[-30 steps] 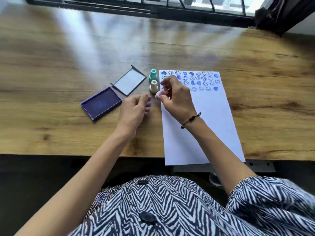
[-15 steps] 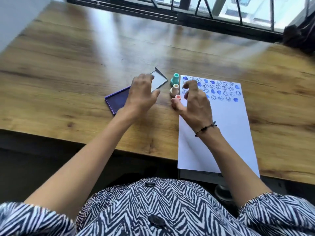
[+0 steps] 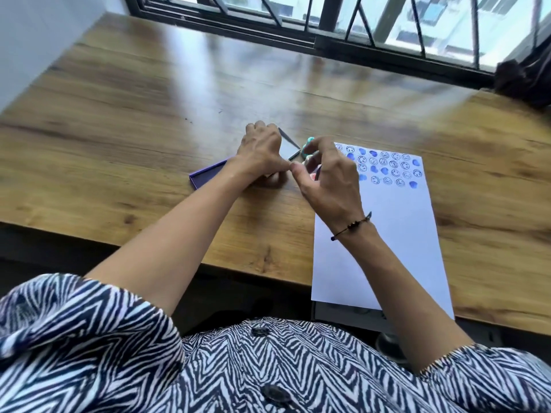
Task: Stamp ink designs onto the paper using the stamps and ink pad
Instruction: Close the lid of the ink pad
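White paper (image 3: 396, 234) lies on the wooden desk, with rows of blue smiley and heart prints across its top. My right hand (image 3: 328, 180) hovers at the paper's top left corner, fingers spread. Under those fingers stand a teal stamp (image 3: 308, 141) and a cream stamp (image 3: 308, 158), and a bit of a pink stamp (image 3: 313, 176) shows beside the thumb. My left hand (image 3: 262, 152) is knuckles-up over the purple ink pad (image 3: 205, 175) and its grey lid (image 3: 290, 146), hiding most of both. Whether it grips either one is hidden.
The wooden desk (image 3: 134, 138) runs wide to the left and far side, up to a barred window (image 3: 357, 28). A dark object (image 3: 524, 81) sits at the far right corner. The paper's near end overhangs the desk's front edge.
My right hand has let go of the pink stamp and spread its fingers over the stamps. My left hand moved from the desk near the paper up onto the ink pad and lid.
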The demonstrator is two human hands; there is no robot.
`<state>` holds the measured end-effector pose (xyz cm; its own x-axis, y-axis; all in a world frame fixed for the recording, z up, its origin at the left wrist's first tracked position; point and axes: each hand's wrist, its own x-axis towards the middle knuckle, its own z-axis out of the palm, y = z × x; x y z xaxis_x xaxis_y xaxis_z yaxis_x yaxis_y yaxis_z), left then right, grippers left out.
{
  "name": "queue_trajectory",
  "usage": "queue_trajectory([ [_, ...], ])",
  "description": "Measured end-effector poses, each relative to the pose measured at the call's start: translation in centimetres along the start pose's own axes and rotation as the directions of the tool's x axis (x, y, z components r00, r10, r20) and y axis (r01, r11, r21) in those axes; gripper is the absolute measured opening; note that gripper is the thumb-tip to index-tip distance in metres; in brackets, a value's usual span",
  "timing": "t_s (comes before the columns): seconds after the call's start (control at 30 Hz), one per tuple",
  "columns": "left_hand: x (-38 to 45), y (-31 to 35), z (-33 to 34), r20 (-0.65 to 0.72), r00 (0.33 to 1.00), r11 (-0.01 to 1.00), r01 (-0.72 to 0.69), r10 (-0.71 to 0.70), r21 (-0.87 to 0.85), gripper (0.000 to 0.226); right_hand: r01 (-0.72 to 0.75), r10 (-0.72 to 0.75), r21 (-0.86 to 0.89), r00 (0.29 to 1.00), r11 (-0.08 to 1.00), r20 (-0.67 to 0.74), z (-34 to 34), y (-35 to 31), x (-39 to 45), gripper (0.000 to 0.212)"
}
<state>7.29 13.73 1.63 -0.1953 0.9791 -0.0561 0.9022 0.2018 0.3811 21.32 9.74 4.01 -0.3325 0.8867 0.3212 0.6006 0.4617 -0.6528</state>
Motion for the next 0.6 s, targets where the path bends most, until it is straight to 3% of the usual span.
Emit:
queue_trajectory([
  [0.1, -1.1, -0.7, -1.1, -0.123, 0.992, 0.975, -0.027, 0.0, -0.219, 0.065, -0.101, 0.103, 0.148, 0.995, 0.984, -0.003, 0.1, -1.0, 0.5, 0.02],
  [0.23, -4.9, -2.7, -2.5, -0.296, 0.955, 0.8, -0.154, -0.031, -0.58, 0.062, -0.294, 0.251, 0.342, 0.954, 0.893, 0.165, 0.2, -1.9, 1.2, 0.022],
  [0.37, -8.4, -4.3, -2.5, -0.448, 0.894, 0.773, -0.294, 0.015, -0.562, 0.062, -0.497, 0.234, 0.499, 0.835, 0.71, 0.499, 1.7, -4.2, 1.2, 0.059],
  [0.5, -10.1, -5.5, -1.7, -0.547, 0.837, 0.779, -0.351, 0.012, -0.52, 0.062, -0.611, 0.162, 0.55, 0.739, 0.569, 0.654, 3.6, -5.5, 0.1, 0.052],
  [0.6, -11.1, -6.3, -1.7, -0.55, 0.835, 0.772, -0.357, 0.011, -0.526, 0.064, -0.637, 0.127, 0.512, 0.688, 0.576, 0.714, 4.0, -5.7, -0.3, 0.057],
])
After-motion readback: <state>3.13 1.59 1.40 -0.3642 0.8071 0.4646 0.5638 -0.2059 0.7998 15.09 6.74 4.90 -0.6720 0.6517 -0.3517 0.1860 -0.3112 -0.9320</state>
